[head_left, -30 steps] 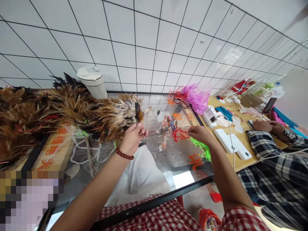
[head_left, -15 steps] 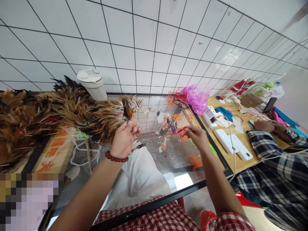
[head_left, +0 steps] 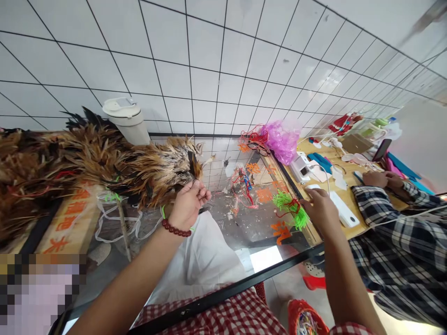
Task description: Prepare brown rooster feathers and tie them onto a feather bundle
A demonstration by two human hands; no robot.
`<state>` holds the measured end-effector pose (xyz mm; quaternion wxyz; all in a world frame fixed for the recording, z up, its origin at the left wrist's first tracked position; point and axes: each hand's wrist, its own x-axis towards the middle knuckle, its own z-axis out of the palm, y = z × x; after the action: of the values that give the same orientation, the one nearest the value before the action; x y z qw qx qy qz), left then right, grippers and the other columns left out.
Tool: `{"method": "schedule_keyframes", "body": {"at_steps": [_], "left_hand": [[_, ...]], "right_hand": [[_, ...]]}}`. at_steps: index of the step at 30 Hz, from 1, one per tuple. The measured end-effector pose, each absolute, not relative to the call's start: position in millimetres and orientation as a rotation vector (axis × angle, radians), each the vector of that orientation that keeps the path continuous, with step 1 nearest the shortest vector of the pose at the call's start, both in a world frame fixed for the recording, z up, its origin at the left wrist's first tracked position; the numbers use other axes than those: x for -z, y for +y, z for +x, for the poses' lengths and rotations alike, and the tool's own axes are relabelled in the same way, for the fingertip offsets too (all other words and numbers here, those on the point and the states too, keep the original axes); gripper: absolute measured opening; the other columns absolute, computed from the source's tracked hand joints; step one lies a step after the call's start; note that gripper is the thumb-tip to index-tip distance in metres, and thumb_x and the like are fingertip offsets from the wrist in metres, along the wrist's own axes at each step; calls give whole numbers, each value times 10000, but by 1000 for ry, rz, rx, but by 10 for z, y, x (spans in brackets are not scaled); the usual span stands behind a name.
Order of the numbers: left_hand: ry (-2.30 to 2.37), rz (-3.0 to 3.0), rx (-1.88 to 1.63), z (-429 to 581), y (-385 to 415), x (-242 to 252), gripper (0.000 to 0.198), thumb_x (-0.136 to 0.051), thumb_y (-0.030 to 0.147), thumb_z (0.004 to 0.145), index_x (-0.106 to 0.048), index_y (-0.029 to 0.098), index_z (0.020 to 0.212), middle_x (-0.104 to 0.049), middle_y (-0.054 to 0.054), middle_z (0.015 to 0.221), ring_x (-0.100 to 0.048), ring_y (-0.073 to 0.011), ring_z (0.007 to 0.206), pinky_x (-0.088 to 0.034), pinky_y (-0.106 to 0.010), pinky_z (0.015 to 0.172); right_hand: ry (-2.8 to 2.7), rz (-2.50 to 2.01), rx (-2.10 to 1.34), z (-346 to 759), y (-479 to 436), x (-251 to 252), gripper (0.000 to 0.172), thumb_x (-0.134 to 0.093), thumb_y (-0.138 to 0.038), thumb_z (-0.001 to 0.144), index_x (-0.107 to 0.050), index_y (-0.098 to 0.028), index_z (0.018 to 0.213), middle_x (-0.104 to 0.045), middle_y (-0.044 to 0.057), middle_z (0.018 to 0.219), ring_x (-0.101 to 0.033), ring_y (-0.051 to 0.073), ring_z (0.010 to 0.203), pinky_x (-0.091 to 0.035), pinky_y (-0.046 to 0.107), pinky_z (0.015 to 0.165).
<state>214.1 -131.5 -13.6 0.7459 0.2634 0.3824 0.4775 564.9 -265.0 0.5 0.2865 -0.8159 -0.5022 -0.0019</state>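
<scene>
With its fingertips pinched, my left hand [head_left: 192, 200] holds a small bunch of dark and brown feathers [head_left: 194, 166]. It is at the right end of a large pile of brown and black feathers [head_left: 159, 174]. A bracelet of dark red beads sits on that wrist. At the right edge of the glass table top, my right hand [head_left: 319, 209] is closed, its fingertips on a thin red string [head_left: 294, 203]. The string trails across a bright green bundle of strands [head_left: 284, 201]. Another tangle of red strings [head_left: 247, 184] lies mid-table.
A white lidded cup [head_left: 127, 122] stands against the tiled wall. Purple plastic [head_left: 282, 139] and eyeglasses [head_left: 259, 148] lie at the back. On the wooden table at right are white devices [head_left: 344, 210] and a cable. A co-worker's plaid sleeve [head_left: 373, 204] rests there. White ribbon [head_left: 104, 230] lies at left.
My right hand has moved right, away from the red tangle, with red string at its fingertips, uncovering the green bundle. My left hand stays by the feathers. The view has shifted slightly.
</scene>
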Motion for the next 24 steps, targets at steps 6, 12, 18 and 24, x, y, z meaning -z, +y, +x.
{"method": "schedule_keyframes", "body": {"at_steps": [6,12,18,24], "left_hand": [[857,589,-1037,2198,-1359,139,256,-670,332,810,-518,162,693,-459,42,560,-542,-97,575,-485,-229,641],[829,563,-1078,2118,-1367,117,249,-684,315,801,-527,155,693,-462,37,563,-543,-100,581,-490,-230,644],[830,481,-1110,2040,-1300,135,214,-612,256,863,-524,150,698,-459,34,557,-540,-99,568,-496,-232,638],[752,384,-1186,2102,-1203,-142,233,-557,245,904,-499,153,699,-431,44,541,-532,-100,548,-499,-231,607]], "right_hand": [[-1905,-1870,-176,4629,-2219,367,127,-605,-339,842,-688,-267,906,-661,61,933,-617,217,735,-459,341,618],[-1778,-1730,-385,4536,-1931,337,104,-548,-222,846,-605,-225,760,-622,49,807,-569,184,699,-430,312,617],[-1542,-1519,-667,4984,-2487,-346,179,-539,-368,907,-558,-201,844,-559,-5,701,-507,120,609,-397,240,560],[-1971,-1806,-439,4686,-2150,-195,165,-556,-288,877,-680,-185,839,-650,34,803,-563,134,698,-406,254,674]]}}
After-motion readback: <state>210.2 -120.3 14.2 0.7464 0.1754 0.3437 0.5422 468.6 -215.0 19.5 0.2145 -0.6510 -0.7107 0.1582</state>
